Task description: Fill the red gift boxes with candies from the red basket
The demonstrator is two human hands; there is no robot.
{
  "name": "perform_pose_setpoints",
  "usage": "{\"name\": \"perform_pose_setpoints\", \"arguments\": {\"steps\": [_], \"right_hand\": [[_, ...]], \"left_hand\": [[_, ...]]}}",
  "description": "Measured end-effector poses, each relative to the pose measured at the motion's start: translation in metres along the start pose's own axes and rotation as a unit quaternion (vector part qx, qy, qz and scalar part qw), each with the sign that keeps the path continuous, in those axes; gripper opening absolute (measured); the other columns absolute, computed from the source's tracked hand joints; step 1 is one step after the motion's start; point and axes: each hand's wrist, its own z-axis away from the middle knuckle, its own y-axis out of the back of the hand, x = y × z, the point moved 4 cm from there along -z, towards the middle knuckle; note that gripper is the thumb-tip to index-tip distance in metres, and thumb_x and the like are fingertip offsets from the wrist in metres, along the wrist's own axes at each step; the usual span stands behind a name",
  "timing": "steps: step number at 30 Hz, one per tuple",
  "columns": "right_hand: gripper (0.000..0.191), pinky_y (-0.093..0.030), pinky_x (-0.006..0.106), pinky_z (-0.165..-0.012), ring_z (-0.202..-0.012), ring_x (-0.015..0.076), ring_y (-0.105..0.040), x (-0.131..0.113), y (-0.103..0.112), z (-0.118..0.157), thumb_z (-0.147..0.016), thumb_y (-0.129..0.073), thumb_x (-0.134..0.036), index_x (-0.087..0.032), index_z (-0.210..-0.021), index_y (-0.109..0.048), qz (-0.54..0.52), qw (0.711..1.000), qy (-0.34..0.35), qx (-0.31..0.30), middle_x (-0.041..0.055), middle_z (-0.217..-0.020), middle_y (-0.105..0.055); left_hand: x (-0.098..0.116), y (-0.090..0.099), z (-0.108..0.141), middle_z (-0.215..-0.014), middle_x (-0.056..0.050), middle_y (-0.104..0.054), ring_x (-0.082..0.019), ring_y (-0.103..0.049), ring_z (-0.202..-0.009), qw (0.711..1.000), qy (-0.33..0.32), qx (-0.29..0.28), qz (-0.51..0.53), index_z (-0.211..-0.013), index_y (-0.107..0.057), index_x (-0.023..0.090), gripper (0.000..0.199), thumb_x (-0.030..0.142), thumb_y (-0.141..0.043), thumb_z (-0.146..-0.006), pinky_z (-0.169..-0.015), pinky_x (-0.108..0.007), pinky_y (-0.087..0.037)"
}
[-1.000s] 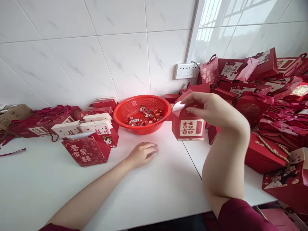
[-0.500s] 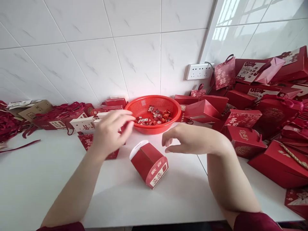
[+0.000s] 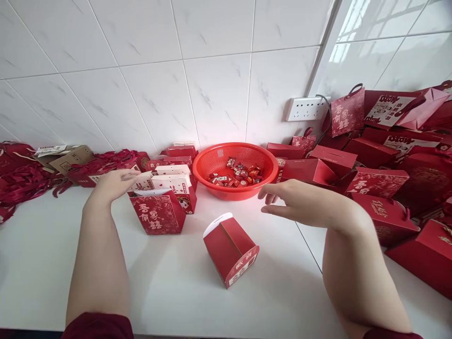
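A red box [image 3: 231, 247] with a rounded white inner flap lies on its side on the white table, between my forearms. My left hand [image 3: 116, 183] is at the left, its fingers stretched toward the back edge of a standing red box [image 3: 157, 214] with white writing; whether they touch it is unclear. To the right of the lying box, my right hand [image 3: 278, 195] hovers with loosely bent, parted fingers and nothing in it, near the rim of a red plastic basket [image 3: 236, 193]. Small wrapped sweets [image 3: 238, 174] lie in the basket.
Several more boxes [image 3: 180, 188] stand left of the basket. Red boxes and bags [image 3: 381, 181] are piled at the right. Ribbons [image 3: 28, 181] and a brown box [image 3: 72, 157] sit at the far left. A power strip [image 3: 307, 108] is on the tiled wall.
My left hand has moved left, uncovering the standing boxes. The view has shifted left, so the lying box, basket and right hand appear further right.
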Motion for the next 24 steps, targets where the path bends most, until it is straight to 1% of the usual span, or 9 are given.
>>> {"name": "perform_pose_setpoints", "arguments": {"steps": [2, 5, 7, 9, 11, 14, 17, 21, 24], "right_hand": [[0.027, -0.052, 0.033, -0.074, -0.091, 0.0217, -0.066, 0.0011, -0.0009, -0.0009, -0.091, -0.053, -0.044, -0.025, -0.108, -0.063, 0.006, 1.0, -0.007, -0.003, 0.0054, -0.108, -0.069], [0.029, -0.052, 0.034, -0.074, -0.091, 0.0224, -0.066, 0.0016, -0.0022, -0.0015, -0.091, -0.053, -0.045, -0.025, -0.109, -0.063, 0.003, 1.0, -0.014, -0.003, 0.0063, -0.109, -0.069], [0.028, -0.052, 0.033, -0.074, -0.093, 0.0224, -0.066, 0.0012, -0.003, -0.0017, -0.09, -0.053, -0.044, -0.025, -0.108, -0.063, -0.004, 1.0, -0.014, -0.004, 0.0061, -0.111, -0.069], [0.028, -0.053, 0.033, -0.073, -0.092, 0.0223, -0.067, 0.0012, -0.0037, -0.0018, -0.09, -0.053, -0.044, -0.025, -0.109, -0.063, -0.005, 1.0, -0.016, -0.006, 0.0058, -0.111, -0.069], [0.029, -0.053, 0.033, -0.072, -0.091, 0.0222, -0.067, 0.0017, -0.0043, -0.002, -0.09, -0.052, -0.045, -0.026, -0.11, -0.062, 0.0, 1.0, -0.021, -0.007, 0.0054, -0.11, -0.069], [0.029, -0.053, 0.033, -0.073, -0.093, 0.0226, -0.067, 0.0025, -0.0046, -0.0026, -0.091, -0.052, -0.045, -0.025, -0.109, -0.062, 0.002, 1.0, -0.023, -0.003, 0.0055, -0.109, -0.069], [0.029, -0.053, 0.033, -0.074, -0.094, 0.0228, -0.067, 0.0031, -0.0049, -0.0029, -0.09, -0.051, -0.045, -0.025, -0.108, -0.062, -0.002, 1.0, -0.027, -0.004, 0.0055, -0.11, -0.069], [0.03, -0.052, 0.035, -0.076, -0.093, 0.0227, -0.066, 0.0033, -0.0043, -0.0024, -0.09, -0.051, -0.047, -0.026, -0.11, -0.062, -0.002, 0.999, -0.037, -0.006, 0.0045, -0.11, -0.068], [0.029, -0.052, 0.036, -0.078, -0.096, 0.0226, -0.065, 0.0025, -0.0037, -0.0022, -0.091, -0.051, -0.046, -0.026, -0.109, -0.061, -0.009, 0.999, -0.04, -0.011, 0.004, -0.11, -0.068]], "left_hand": [[-0.005, -0.0026, -0.0007, -0.098, 0.004, -0.074, -0.023, -0.062, -0.091, 1.0, 0.003, -0.007, -0.01, -0.109, -0.074, 0.029, 0.036, 0.052, -0.062, -0.083, -0.074, -0.03, -0.046], [-0.0078, -0.006, -0.003, -0.101, 0.001, -0.074, -0.023, -0.062, -0.089, 1.0, -0.006, -0.021, -0.02, -0.108, -0.074, 0.026, 0.045, 0.059, -0.064, -0.079, -0.069, -0.026, -0.042], [-0.0083, -0.0075, -0.0037, -0.099, 0.0, -0.074, -0.022, -0.062, -0.088, 0.999, -0.013, -0.034, -0.022, -0.108, -0.075, 0.024, 0.048, 0.06, -0.065, -0.078, -0.067, -0.024, -0.041], [-0.0086, -0.0079, -0.0031, -0.093, 0.001, -0.075, -0.021, -0.063, -0.084, 0.998, -0.017, -0.049, -0.025, -0.106, -0.076, 0.024, 0.044, 0.057, -0.064, -0.079, -0.065, -0.023, -0.04], [-0.0086, -0.0078, -0.0014, -0.085, 0.003, -0.075, -0.018, -0.063, -0.078, 0.997, -0.023, -0.067, -0.029, -0.099, -0.077, 0.025, 0.037, 0.054, -0.062, -0.082, -0.062, -0.022, -0.04], [-0.0079, -0.0073, 0.0007, -0.071, 0.005, -0.072, -0.015, -0.06, -0.066, 0.995, -0.031, -0.082, -0.035, -0.091, -0.078, 0.023, 0.037, 0.053, -0.058, -0.085, -0.057, -0.021, -0.037], [-0.0064, -0.0062, 0.0012, -0.067, 0.004, -0.071, -0.014, -0.057, -0.062, 0.996, -0.031, -0.071, -0.044, -0.091, -0.079, 0.022, 0.037, 0.053, -0.059, -0.084, -0.055, -0.021, -0.035], [-0.0052, -0.0031, 0.0011, -0.07, 0.002, -0.07, -0.015, -0.052, -0.062, 0.998, -0.013, -0.031, -0.06, -0.092, -0.079, 0.024, 0.035, 0.051, -0.059, -0.082, -0.055, -0.022, -0.032], [-0.0059, -0.0009, 0.0011, -0.069, 0.0, -0.068, -0.014, -0.047, -0.06, 0.998, 0.001, -0.01, -0.063, -0.088, -0.079, 0.023, 0.032, 0.049, -0.062, -0.078, -0.056, -0.024, -0.031]]}}
